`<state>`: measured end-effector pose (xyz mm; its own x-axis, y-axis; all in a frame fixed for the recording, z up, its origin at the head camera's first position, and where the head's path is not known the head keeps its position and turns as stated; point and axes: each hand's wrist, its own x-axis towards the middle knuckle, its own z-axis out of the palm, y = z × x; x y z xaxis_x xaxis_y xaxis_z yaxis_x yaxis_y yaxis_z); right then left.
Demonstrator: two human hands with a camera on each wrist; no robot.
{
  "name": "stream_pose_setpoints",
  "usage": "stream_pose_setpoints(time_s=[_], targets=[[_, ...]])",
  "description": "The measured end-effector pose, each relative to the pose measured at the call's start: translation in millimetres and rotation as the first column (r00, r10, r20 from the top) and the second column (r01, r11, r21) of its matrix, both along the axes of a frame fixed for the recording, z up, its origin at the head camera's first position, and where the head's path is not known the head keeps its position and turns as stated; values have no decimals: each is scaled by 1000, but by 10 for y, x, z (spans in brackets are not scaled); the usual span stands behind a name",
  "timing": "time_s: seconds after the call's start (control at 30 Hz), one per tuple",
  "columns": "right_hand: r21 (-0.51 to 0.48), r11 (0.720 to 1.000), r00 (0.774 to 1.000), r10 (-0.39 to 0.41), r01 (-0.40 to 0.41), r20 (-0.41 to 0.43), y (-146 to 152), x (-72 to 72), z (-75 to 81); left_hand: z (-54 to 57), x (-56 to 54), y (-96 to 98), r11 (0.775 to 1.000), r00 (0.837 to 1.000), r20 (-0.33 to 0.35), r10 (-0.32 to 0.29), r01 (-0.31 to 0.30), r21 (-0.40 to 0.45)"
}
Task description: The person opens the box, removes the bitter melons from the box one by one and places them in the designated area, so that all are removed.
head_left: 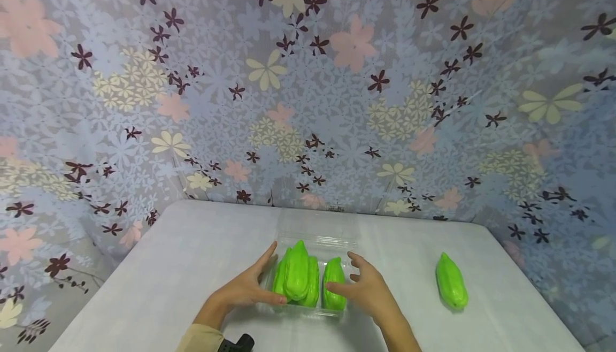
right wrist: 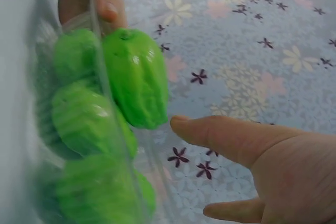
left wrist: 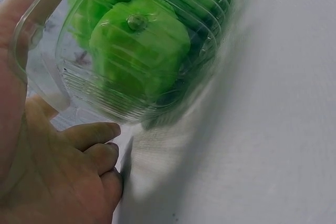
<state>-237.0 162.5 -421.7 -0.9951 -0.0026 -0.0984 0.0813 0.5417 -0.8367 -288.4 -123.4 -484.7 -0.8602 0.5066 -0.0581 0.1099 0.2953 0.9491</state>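
Observation:
A clear plastic container stands at the middle of the table, its see-through lid folded back behind it. Several bright green, ribbed, pointed fruits lie inside, and one green fruit sits on top of others at the left. Another fruit lies along the right side, with a gap beside it. My left hand holds the container's left side, thumb at the near corner and fingers toward the back. My right hand is spread at the right side, thumb over the right fruit, gripping nothing.
A single green ribbed fruit lies apart on the right part of the white table. A floral curtain hangs behind the table and along its sides.

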Motion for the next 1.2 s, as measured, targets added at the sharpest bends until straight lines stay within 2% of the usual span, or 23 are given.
stream_pose_setpoints(time_s=[0.27, 0.47, 0.87, 1.2], targets=[[148, 989, 998, 21, -11, -62, -124, -15, -85, -13, -12, -14, 1000, 1000, -3, -11, 11, 18], [209, 978, 998, 34, -20, -61, -161, -42, -163, -1, -17, -9, 1000, 1000, -1, -7, 7, 15], [226, 974, 992, 34, -7, -117, -212, -15, -301, -13, -8, -3, 1000, 1000, 3, -8, 8, 14], [231, 973, 991, 24, 7, -129, -208, -17, -282, -7, -17, -2, 1000, 1000, -5, -7, 7, 13]])
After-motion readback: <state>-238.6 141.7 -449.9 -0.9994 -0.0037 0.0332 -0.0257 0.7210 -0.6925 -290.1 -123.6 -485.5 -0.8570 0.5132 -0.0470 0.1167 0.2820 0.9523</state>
